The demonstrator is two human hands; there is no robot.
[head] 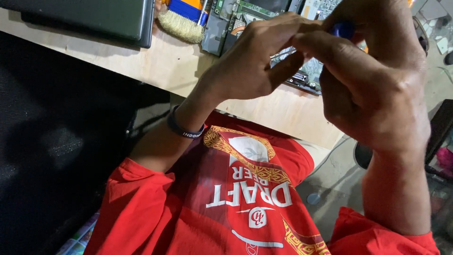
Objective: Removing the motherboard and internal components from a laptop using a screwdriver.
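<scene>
Head view: right hand is clenched round a blue-capped tool, its tip hidden. Left hand pinches in at the fingertips, seemingly steadying it, just above the circuit board on the table. Brush lies beyond the left hand.

The right hand is hiding most of a blue-tipped tool; both hands are covering the circuit board.

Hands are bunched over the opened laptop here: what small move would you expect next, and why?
Probably lowering the blue-handled tool to the circuit board: the right hand grips it above the board, the left hand pinches at its shaft, and its tip is hidden.
</scene>
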